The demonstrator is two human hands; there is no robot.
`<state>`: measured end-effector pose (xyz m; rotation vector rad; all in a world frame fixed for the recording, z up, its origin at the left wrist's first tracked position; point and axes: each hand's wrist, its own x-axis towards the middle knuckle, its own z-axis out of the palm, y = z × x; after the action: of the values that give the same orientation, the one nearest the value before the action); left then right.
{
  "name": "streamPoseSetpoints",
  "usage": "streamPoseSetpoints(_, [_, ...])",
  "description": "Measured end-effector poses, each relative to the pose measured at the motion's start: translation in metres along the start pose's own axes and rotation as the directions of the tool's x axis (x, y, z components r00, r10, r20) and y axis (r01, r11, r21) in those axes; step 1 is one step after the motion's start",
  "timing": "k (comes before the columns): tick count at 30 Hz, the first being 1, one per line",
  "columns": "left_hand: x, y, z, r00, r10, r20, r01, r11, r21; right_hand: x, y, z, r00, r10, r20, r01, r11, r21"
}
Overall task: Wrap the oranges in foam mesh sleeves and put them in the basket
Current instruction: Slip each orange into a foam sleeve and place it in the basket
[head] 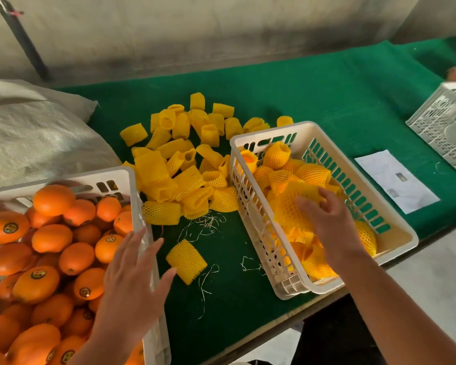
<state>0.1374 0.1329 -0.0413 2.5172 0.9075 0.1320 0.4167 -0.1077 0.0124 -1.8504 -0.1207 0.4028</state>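
A white basket [132, 196] at the left is full of bare oranges [51, 238]. My left hand [132, 283] hovers over its right rim with fingers spread, holding nothing. A pile of yellow foam mesh sleeves [184, 159] lies on the green cloth, and one loose sleeve [187, 260] sits just right of my left hand. The white basket [395, 225] on the right holds several wrapped oranges [277, 155]. My right hand [327, 219] is inside it, fingers resting on a wrapped orange [291, 206].
The green table cloth [327, 96] ends at a front edge running diagonally at lower right. A paper sheet [395, 180] lies right of the basket. Another white basket [443, 122] stands at far right. A grey sack [32, 133] sits behind the oranges. Thin threads litter the cloth.
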Motion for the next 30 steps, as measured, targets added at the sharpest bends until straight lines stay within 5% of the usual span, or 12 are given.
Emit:
streamPoseSetpoints(4, [-0.007,-0.016,0.021,0.986,-0.128,0.109,0.135,0.989,-0.066,0.055,0.024,-0.051,0.973,-0.035,-0.228,-0.036,0.953,-0.301])
streamPoseSetpoints(10, [-0.001,-0.012,0.030,0.974,-0.199,0.107,0.214,0.966,-0.144,0.106,0.059,-0.095,0.953,-0.070,-0.296,-0.144,0.753,-0.642])
streamPoseSetpoints(24, [0.001,-0.010,0.032,0.974,-0.215,0.066,0.224,0.956,-0.190,0.092,0.072,-0.099,0.927,-0.149,-0.345,-0.105,0.777,-0.620])
streamPoseSetpoints(30, [-0.005,-0.010,0.031,0.984,-0.177,0.029,0.179,0.958,-0.224,0.045,0.055,-0.048,0.932,-0.313,-0.184,0.144,0.783,-0.605])
